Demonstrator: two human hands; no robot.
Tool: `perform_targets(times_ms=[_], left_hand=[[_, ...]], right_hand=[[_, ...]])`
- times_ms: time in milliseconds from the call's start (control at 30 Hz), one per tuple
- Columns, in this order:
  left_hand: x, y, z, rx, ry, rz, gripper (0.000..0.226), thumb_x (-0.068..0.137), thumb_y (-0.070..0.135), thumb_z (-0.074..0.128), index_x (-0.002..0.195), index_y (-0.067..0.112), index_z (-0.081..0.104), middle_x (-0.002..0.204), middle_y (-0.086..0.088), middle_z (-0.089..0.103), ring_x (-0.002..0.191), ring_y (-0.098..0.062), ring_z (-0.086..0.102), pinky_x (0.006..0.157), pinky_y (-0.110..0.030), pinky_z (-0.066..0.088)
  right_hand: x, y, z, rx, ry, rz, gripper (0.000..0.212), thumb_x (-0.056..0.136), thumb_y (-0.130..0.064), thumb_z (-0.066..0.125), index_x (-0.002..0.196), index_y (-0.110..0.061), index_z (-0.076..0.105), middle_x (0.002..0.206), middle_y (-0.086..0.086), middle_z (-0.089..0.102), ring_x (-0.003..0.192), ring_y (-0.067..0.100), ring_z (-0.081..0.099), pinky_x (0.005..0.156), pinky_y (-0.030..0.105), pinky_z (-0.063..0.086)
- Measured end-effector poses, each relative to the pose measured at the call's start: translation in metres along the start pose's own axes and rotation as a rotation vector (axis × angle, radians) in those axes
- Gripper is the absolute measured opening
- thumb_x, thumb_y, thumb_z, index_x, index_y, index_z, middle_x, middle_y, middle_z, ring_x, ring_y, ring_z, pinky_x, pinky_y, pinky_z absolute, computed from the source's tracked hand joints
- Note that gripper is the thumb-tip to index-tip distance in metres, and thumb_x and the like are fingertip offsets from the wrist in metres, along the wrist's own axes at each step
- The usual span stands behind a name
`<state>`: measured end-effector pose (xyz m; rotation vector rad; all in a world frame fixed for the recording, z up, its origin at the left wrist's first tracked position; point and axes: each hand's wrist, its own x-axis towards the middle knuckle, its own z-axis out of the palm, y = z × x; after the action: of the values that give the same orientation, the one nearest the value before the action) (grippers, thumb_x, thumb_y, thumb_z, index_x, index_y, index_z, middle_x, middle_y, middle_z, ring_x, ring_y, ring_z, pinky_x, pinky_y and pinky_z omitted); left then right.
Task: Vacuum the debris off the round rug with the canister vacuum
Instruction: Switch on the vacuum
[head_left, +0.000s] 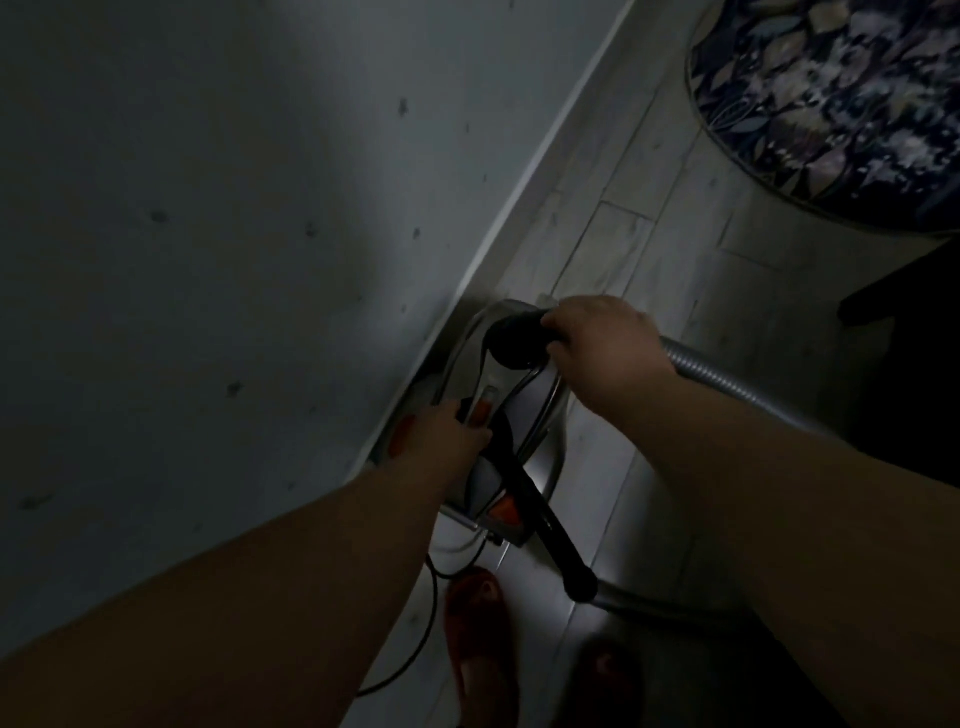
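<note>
Left hand grips the vacuum top, right hand clasps the hose end by the wall; rug lies well apart, so lift level, mind the cord, and set down beside the rug.

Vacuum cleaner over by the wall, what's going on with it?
A person is bent over the canister vacuum, which sits on the floor against the wall. The right hand grips the black hose end at the canister's front. The left hand is on its top, though the dim light hides the grip. The round rug lies further off, apart from the vacuum, so cleaning has not begun.
</note>
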<state>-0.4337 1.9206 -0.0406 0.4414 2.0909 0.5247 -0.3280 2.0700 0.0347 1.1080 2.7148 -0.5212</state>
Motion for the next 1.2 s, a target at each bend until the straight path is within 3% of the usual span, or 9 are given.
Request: perform_targets(times_ms=[133, 300, 533, 733, 867, 933, 1067, 1133, 1200], left_hand=[[0.043, 0.0, 0.014, 0.063, -0.042, 0.001, 0.051, 0.081, 0.021, 0.071, 0.125, 0.001, 0.055, 0.126, -0.014, 0.058, 0.112, -0.03, 0.057, 0.095, -0.036, 0.049], [0.077, -0.009, 0.027, 0.2, -0.058, -0.028, 0.065, 0.089, 0.026, 0.063, 0.143, 0.006, 0.033, 0.144, -0.014, 0.042, 0.128, -0.027, 0.044, 0.097, -0.027, 0.039], [0.094, -0.021, 0.032, 0.13, -0.17, -0.016, 0.078, 0.085, 0.023, 0.069, 0.148, 0.01, 0.025, 0.148, -0.01, 0.035, 0.133, -0.023, 0.038, 0.104, -0.024, 0.032], [0.102, -0.029, 0.033, 0.052, -0.225, -0.058, 0.083, 0.085, 0.014, 0.069, 0.15, 0.015, 0.017, 0.145, -0.006, 0.04, 0.13, -0.02, 0.041, 0.091, -0.015, 0.031], [0.109, -0.025, 0.036, 0.073, -0.234, -0.09, 0.087, 0.084, 0.013, 0.068, 0.15, 0.014, 0.011, 0.144, -0.007, 0.039, 0.128, -0.022, 0.041, 0.09, -0.017, 0.033], [0.11, -0.023, 0.039, 0.089, -0.223, -0.089, 0.083, 0.086, 0.012, 0.065, 0.15, 0.012, 0.012, 0.143, -0.008, 0.04, 0.125, -0.022, 0.043, 0.086, -0.014, 0.034], [0.097, -0.017, 0.038, 0.149, -0.179, -0.056, 0.08, 0.089, 0.014, 0.06, 0.15, 0.012, 0.008, 0.142, -0.007, 0.039, 0.123, -0.021, 0.042, 0.067, -0.006, 0.023], [0.091, -0.008, 0.037, 0.137, -0.183, -0.038, 0.079, 0.086, 0.009, 0.061, 0.149, 0.013, 0.014, 0.139, -0.009, 0.044, 0.112, -0.017, 0.045, 0.075, -0.01, 0.03], [0.082, 0.006, 0.032, 0.13, -0.199, -0.029, 0.079, 0.083, 0.005, 0.063, 0.149, 0.012, 0.018, 0.136, -0.01, 0.048, 0.113, -0.018, 0.048, 0.082, -0.016, 0.038]], right_hand=[[0.04, 0.009, 0.034, -0.26, -0.057, -0.095, 0.051, 0.097, -0.037, 0.05, 0.146, -0.029, 0.039, 0.158, 0.001, 0.029, 0.146, 0.026, 0.019, 0.117, 0.049, 0.011], [0.069, 0.005, 0.061, -0.462, -0.1, -0.157, 0.055, 0.091, -0.035, 0.06, 0.143, -0.027, 0.043, 0.152, 0.006, 0.036, 0.145, 0.032, 0.021, 0.116, 0.059, 0.001], [0.081, 0.003, 0.074, -0.502, -0.136, -0.187, 0.057, 0.09, -0.035, 0.06, 0.143, -0.026, 0.042, 0.148, 0.006, 0.042, 0.138, 0.031, 0.034, 0.116, 0.058, 0.004], [0.089, 0.011, 0.074, -0.496, -0.124, -0.158, 0.058, 0.091, -0.035, 0.059, 0.144, -0.022, 0.04, 0.14, 0.008, 0.049, 0.126, 0.032, 0.047, 0.115, 0.055, 0.016], [0.093, 0.014, 0.076, -0.451, -0.165, -0.138, 0.061, 0.092, -0.03, 0.06, 0.146, -0.023, 0.033, 0.138, 0.011, 0.044, 0.121, 0.032, 0.048, 0.093, 0.041, 0.04], [0.093, 0.014, 0.076, -0.459, -0.152, -0.141, 0.062, 0.092, -0.031, 0.059, 0.147, -0.023, 0.031, 0.139, 0.012, 0.042, 0.121, 0.033, 0.047, 0.089, 0.04, 0.041], [0.084, 0.013, 0.074, -0.455, -0.17, -0.143, 0.063, 0.093, -0.033, 0.056, 0.148, -0.022, 0.028, 0.141, 0.014, 0.039, 0.121, 0.033, 0.045, 0.089, 0.039, 0.04], [0.08, 0.018, 0.062, -0.434, -0.181, -0.135, 0.061, 0.094, -0.032, 0.055, 0.148, -0.022, 0.029, 0.139, 0.014, 0.04, 0.12, 0.033, 0.045, 0.089, 0.039, 0.04], [0.076, 0.025, 0.042, -0.407, -0.203, -0.121, 0.064, 0.093, -0.032, 0.057, 0.149, -0.022, 0.027, 0.138, 0.013, 0.04, 0.121, 0.033, 0.046, 0.09, 0.04, 0.04]])
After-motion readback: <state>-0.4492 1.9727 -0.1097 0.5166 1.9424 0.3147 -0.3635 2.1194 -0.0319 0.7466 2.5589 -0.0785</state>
